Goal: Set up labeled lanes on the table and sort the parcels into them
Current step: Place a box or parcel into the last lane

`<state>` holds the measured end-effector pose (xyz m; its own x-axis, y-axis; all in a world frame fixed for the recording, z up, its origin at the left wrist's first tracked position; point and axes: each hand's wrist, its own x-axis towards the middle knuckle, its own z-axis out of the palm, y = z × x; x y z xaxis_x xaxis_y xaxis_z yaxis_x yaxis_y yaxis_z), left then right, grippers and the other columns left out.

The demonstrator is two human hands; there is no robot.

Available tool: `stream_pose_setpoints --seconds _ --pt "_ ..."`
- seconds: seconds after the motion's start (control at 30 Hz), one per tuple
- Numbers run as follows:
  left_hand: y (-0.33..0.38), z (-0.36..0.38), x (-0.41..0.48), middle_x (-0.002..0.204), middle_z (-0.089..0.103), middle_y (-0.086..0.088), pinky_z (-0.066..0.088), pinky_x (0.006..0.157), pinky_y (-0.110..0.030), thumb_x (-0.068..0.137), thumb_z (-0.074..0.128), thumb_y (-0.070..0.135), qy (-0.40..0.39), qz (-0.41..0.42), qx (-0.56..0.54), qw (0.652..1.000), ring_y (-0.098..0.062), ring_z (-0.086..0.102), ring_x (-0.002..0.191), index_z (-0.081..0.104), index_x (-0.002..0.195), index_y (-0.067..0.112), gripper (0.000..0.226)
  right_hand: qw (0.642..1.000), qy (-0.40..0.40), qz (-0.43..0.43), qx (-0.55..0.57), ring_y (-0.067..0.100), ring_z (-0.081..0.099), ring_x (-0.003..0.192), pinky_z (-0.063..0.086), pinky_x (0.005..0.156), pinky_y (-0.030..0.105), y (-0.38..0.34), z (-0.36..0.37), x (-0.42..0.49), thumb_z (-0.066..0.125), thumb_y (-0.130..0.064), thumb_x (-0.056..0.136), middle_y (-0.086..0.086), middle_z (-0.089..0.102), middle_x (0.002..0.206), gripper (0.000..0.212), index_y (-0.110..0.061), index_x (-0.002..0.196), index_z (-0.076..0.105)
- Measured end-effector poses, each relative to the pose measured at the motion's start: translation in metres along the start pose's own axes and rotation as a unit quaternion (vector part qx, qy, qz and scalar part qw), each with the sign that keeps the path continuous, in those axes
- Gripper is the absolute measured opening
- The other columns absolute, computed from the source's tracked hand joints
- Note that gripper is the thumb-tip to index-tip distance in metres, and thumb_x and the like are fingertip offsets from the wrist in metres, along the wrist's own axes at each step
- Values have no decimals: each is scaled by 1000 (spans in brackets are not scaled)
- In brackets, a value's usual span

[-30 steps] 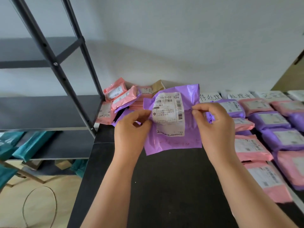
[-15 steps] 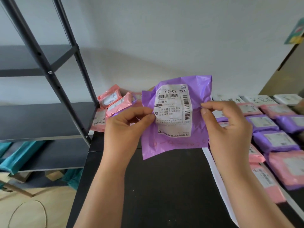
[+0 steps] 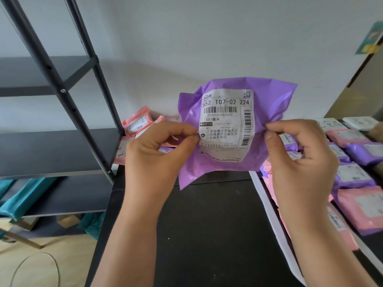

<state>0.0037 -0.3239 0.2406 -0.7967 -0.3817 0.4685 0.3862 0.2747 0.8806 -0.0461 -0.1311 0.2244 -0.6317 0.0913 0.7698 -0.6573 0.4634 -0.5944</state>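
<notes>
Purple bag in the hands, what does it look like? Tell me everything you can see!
It is a purple parcel, a soft, shiny plastic mailer, all crinkled. A white shipping label with barcodes, printed Chinese text and "552 T07-02 224" covers most of its front and faces the camera. The parcel is held upright in the air above the black table, not touching it. The left hand pinches its left edge and the right hand pinches its right edge.

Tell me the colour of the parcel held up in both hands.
Purple parcel, with a white printed label; head view.
</notes>
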Motion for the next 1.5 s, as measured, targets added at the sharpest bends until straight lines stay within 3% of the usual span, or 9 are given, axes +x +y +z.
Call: stream_pose_setpoints --seconds 0.17,0.33,0.6,0.77,0.97,1.03,1.13,1.4,1.5 --pt "2 0 -2 85 74 9 59 81 -40 81 76 15 5 -36 -22 999 -10 67 83 76 87 33 18 1000 -11 8 6 7 58 92 43 83 17 -2 -2 -1 65 0 91 2 64 92 16 -16 94 66" --pt "5 1 -3 85 74 10 59 84 -43 81 74 21 11 -61 -17 998 -17 69 89 77 86 36 16 999 -18 32 13 6 60 92 42 84 14 -4 -3 -3 66 -2 91 0 65 91 16 -18 94 66" --pt "3 2 -4 86 74 14 59 83 -42 86 72 19 -7 -90 8 996 -13 69 88 74 85 35 16 998 -24 50 5 -4 58 91 41 81 10 -4 -6 -6 67 -6 91 -15 64 92 17 -23 92 66" --pt "-8 7 -2 87 72 16 58 76 -25 88 71 20 -35 -106 42 993 -8 66 84 72 90 30 11 997 -40 60 -27 -3 60 90 40 79 6 1 -9 -9 70 -8 89 -22 63 91 14 -22 92 69" --pt "-29 28 -5 82 71 16 48 68 -9 88 71 15 -65 -104 60 991 5 63 76 71 88 31 16 989 -51 117 -77 6 63 87 50 80 25 13 -22 -24 73 -16 87 -24 64 88 8 -22 92 72" --pt "-35 37 -9 81 69 17 45 67 -5 88 71 12 -71 -90 76 990 9 60 74 69 87 32 20 981 -67 158 -87 3 64 85 49 76 16 16 -29 -30 75 -15 86 -23 65 86 9 -22 90 72" --pt "-48 52 -15 84 68 16 42 66 -6 88 70 12 -95 -74 104 987 7 59 74 69 86 32 20 962 -91 241 -92 -6 62 86 42 69 3 21 -41 -42 75 -16 85 -23 67 84 13 -28 86 71" --pt "-76 93 -47 85 68 19 44 68 -12 89 69 15 -207 -104 128 964 5 61 78 71 87 31 16 912 -85 372 -149 -3 62 84 43 71 10 37 -79 -86 72 -16 88 -21 66 86 9 -24 91 73" --pt "-80 109 -64 85 66 19 39 66 -8 90 68 15 -244 -124 150 950 1 61 81 70 88 32 17 891 -110 409 -164 0 63 82 45 71 15 51 -95 -102 74 -15 87 -17 68 85 10 -24 91 73"
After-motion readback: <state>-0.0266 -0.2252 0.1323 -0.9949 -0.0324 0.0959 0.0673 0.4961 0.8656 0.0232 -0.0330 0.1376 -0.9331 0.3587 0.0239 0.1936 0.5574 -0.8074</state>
